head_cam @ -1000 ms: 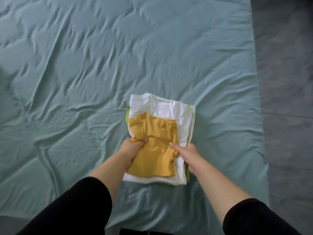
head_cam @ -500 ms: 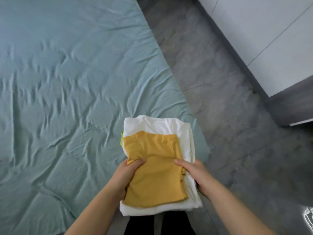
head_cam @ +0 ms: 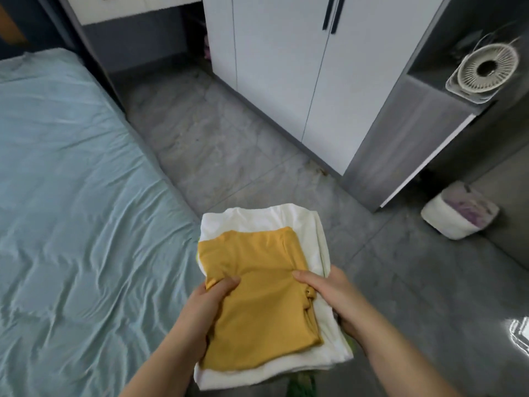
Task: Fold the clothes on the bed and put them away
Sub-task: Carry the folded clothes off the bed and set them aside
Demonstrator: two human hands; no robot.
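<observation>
While the stack is off the bed, step in hand reads as carry, not fold. Folded mustard-yellow knit garment (head_cam: pixel 257 296) sits on top, at 6 o'clock in view, flat and squared. Under it are folded white cotton layers (head_cam: pixel 309 224), wider, showing at the 12 and 3 o'clock edges. A lime-green fabric edge (head_cam: pixel 303 385) peeks out at the very bottom.

Left hand (head_cam: pixel 206 308) grips the stack's 9 o'clock side, thumb (head_cam: pixel 226 285) pressed down on the yellow. Right hand (head_cam: pixel 332 296) grips the 3 o'clock side, thumb (head_cam: pixel 306 277) also on top. The other fingers are under the stack, so I can't tell their spread. Stack is level, touching nothing but the hands.

Bed with the wrinkled teal sheet (head_cam: pixel 71 196) is at 9 o'clock, no clothes on the visible part. Grey tiled floor (head_cam: pixel 229 144) lies below and ahead. White two-door wardrobe (head_cam: pixel 286 67) is at 12 to 1 o'clock, doors closed, dark bar handles (head_cam: pixel 332 12) at the seam. Round white desk fan (head_cam: pixel 483 70) on a grey side shelf at 2 o'clock, white lined waste bin (head_cam: pixel 458 213) at 3 o'clock.

Judgement: folding looks done, put-away pending. Next move needs one hand free for a handle, so the stack has to shift onto the other hand or forearm first. Risk: the yellow top piece slides off once a thumb lifts.
</observation>
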